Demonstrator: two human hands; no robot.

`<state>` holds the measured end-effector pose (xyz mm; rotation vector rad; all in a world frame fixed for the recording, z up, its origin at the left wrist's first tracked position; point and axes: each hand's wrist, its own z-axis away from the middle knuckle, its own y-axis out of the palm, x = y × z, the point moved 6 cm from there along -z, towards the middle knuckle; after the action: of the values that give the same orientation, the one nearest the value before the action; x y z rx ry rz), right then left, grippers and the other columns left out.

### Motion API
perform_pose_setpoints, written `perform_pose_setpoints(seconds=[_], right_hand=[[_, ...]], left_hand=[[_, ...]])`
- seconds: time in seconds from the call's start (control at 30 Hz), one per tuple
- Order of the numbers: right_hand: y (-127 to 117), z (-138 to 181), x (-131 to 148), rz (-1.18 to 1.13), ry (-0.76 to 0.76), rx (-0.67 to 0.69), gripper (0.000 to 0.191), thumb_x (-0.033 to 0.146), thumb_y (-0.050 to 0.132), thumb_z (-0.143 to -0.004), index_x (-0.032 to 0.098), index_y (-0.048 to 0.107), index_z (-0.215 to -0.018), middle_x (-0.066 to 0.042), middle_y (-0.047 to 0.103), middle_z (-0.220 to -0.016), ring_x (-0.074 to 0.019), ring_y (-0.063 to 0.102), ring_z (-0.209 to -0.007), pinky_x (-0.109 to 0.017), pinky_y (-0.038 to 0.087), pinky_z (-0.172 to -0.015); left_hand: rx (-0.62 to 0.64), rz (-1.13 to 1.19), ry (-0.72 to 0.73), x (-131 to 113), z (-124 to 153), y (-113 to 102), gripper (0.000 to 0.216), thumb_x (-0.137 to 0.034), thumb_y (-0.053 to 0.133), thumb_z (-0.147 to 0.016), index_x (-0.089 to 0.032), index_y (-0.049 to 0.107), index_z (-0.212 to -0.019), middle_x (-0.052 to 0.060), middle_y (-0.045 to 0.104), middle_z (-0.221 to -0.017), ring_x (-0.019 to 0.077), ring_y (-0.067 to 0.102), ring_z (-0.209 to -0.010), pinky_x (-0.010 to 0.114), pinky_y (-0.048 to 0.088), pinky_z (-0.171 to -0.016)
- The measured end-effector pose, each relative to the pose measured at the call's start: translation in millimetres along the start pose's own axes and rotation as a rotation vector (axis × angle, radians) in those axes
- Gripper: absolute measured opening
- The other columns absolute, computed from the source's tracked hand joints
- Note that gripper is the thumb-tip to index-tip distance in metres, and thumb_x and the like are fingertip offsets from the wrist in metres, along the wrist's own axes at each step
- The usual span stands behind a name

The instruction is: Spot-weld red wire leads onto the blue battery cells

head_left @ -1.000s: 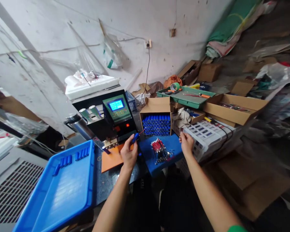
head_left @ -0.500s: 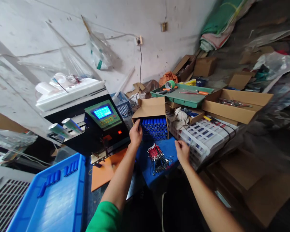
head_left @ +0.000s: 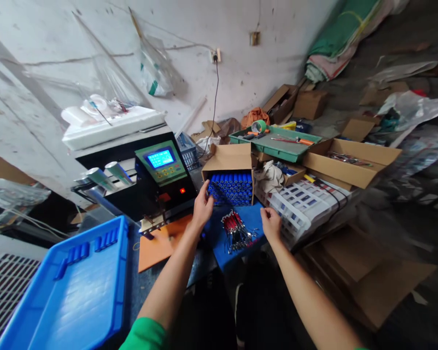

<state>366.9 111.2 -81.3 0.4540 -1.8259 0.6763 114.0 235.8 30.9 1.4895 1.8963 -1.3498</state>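
My left hand (head_left: 203, 208) reaches to the front left corner of an open cardboard box (head_left: 228, 158) packed with upright blue cells (head_left: 231, 188). Its thumb is raised and its fingers curl in at the cells; what they grip is hidden. My right hand (head_left: 271, 224) rests with bent fingers on the right edge of a blue mat (head_left: 241, 248). A bundle of red-sleeved wires (head_left: 235, 229) lies on the mat between my hands.
A black machine with a lit screen (head_left: 160, 167) stands left of the box, with an orange board (head_left: 156, 243) in front. A blue tray (head_left: 76, 296) with several blue cells sits near left. White gridded trays (head_left: 306, 199), a green tray (head_left: 277, 146) and cardboard boxes (head_left: 350, 163) crowd the right.
My left hand went from the machine's front, holding a blue cell, across to the box of cells. My right hand stayed at the mat's edge. The view shifted.
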Motion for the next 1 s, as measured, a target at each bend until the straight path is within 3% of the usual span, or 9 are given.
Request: perform_pose_setpoints(seconds=[0.1, 0.2, 0.27, 0.37, 0.47, 0.6, 0.83, 1.0], right_hand=[[-3, -5, 3, 0.015, 0.000, 0.028, 0.042, 0.057, 0.051, -0.080, 0.018, 0.063, -0.071, -0.007, 0.068, -0.069, -0.0215, 0.061, -0.068, -0.032, 0.047, -0.070], [-2, -11, 11, 0.037, 0.010, 0.077, 0.036, 0.049, 0.051, -0.081, 0.017, 0.065, -0.075, -0.009, 0.071, -0.075, -0.0219, 0.063, -0.072, -0.032, 0.048, -0.071], [6, -14, 20, 0.066, -0.013, 0.140, 0.031, 0.043, 0.052, -0.081, 0.016, 0.068, -0.079, -0.009, 0.073, -0.080, -0.0218, 0.066, -0.077, -0.031, 0.048, -0.074], [33, -13, 36, 0.145, -0.066, 0.344, 0.023, 0.034, 0.055, -0.082, 0.017, 0.071, -0.081, -0.007, 0.074, -0.083, -0.0209, 0.068, -0.081, -0.028, 0.048, -0.075], [65, -11, 49, 0.311, -0.095, 0.522, 0.017, 0.027, 0.058, -0.080, 0.019, 0.072, -0.074, -0.005, 0.076, -0.081, -0.0206, 0.069, -0.084, -0.025, 0.047, -0.076], [94, -13, 62, 0.528, -0.089, 0.608, 0.017, 0.023, 0.060, -0.081, 0.018, 0.075, -0.074, -0.009, 0.077, -0.087, -0.0229, 0.071, -0.093, -0.025, 0.047, -0.077], [116, -9, 67, 0.742, 0.001, 0.617, 0.035, 0.035, 0.067, -0.079, 0.011, 0.076, -0.103, -0.023, 0.073, -0.106, -0.0336, 0.070, -0.100, -0.033, 0.051, -0.075], [118, -7, 66, 0.747, 0.030, 0.568, 0.033, 0.026, 0.071, -0.072, 0.013, 0.076, -0.103, -0.023, 0.074, -0.103, -0.0330, 0.070, -0.101, -0.035, 0.051, -0.079]], left_hand=[[0.005, 0.013, -0.013, -11, 59, -20, 0.054, -0.027, 0.048, -0.091, -0.022, 0.046, -0.145, 0.012, 0.062, -0.135, 0.0156, 0.070, -0.083, 0.031, 0.059, -0.076], [0.021, -0.060, -0.022, -10, 128, -39, 0.043, -0.033, 0.053, -0.091, -0.021, 0.059, -0.132, 0.008, 0.072, -0.116, 0.0193, 0.071, -0.093, 0.033, 0.058, -0.084], [0.072, -0.124, -0.024, -3, 168, -45, 0.029, -0.035, 0.056, -0.089, -0.022, 0.071, -0.111, 0.006, 0.076, -0.105, 0.0213, 0.072, -0.096, 0.033, 0.058, -0.087], [0.091, -0.169, -0.080, 9, 205, -49, 0.024, -0.040, 0.057, -0.088, -0.024, 0.074, -0.096, 0.004, 0.078, -0.096, 0.0218, 0.074, -0.088, 0.032, 0.059, -0.080], [0.029, -0.159, -0.127, 15, 213, -52, 0.028, -0.043, 0.055, -0.089, -0.023, 0.074, -0.095, 0.004, 0.078, -0.094, 0.0218, 0.074, -0.086, 0.031, 0.059, -0.077], [-0.017, -0.144, -0.150, 17, 211, -52, 0.029, -0.044, 0.055, -0.089, -0.022, 0.074, -0.094, 0.004, 0.078, -0.093, 0.0209, 0.074, -0.082, 0.030, 0.058, -0.073], [-0.033, -0.167, -0.107, 15, 215, -49, 0.026, -0.040, 0.054, -0.090, -0.024, 0.073, -0.095, 0.003, 0.078, -0.091, 0.0189, 0.073, -0.077, 0.028, 0.056, -0.069], [-0.041, -0.197, -0.109, 14, 215, -48, 0.026, -0.039, 0.053, -0.090, -0.024, 0.073, -0.095, 0.003, 0.077, -0.090, 0.0190, 0.073, -0.077, 0.028, 0.055, -0.071]])
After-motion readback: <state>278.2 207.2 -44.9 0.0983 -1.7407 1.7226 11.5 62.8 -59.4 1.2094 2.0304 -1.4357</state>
